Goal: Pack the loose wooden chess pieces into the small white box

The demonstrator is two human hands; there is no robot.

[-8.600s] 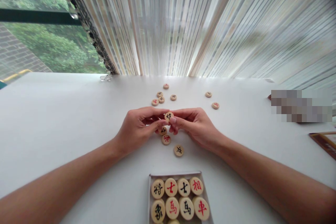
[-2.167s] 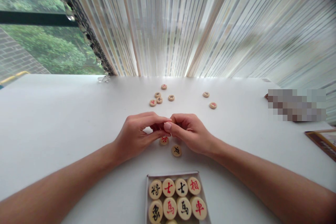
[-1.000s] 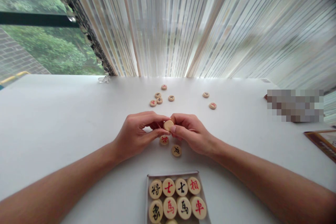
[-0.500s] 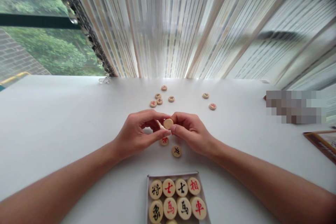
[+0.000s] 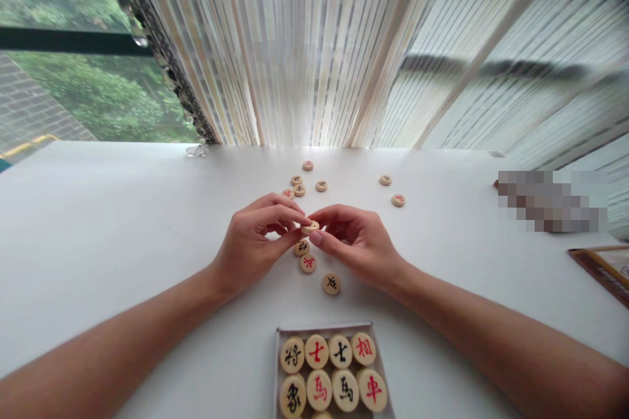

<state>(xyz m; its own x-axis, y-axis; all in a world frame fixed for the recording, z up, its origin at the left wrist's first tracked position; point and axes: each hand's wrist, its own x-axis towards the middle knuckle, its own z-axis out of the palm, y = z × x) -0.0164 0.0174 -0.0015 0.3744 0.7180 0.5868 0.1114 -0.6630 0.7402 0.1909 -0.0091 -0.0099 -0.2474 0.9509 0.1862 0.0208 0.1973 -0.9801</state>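
Note:
Both hands meet over the middle of the table around one round wooden Chinese chess piece [image 5: 309, 228], tilted with a dark mark on its upper face. My left hand [image 5: 263, 229] pinches it from the left, with thumb and fingers closed at its edge. From the right, my right hand [image 5: 356, 236] grips it between thumb and forefinger. Just below the hands lie a black-marked piece [image 5: 301, 247], a red-marked piece [image 5: 308, 264] and another black-marked piece [image 5: 331, 284]. Nearer me, an open box [image 5: 324, 326] holds rows of larger pieces with red and black characters.
Beyond my hands, several small pieces lie scattered, among them a red one [image 5: 307, 165] and a black one [image 5: 321, 186]. Two more, including a red one [image 5: 398, 200], lie farther right. A brown-edged object [image 5: 599, 275] is at the right edge. A striped curtain [image 5: 304, 46] hangs behind the white table [image 5: 122, 209].
The held piece has turned from its blank face to show a dark mark, and shifted slightly left. My left fingers have closed onto it. A black-marked piece below the hands has come into view.

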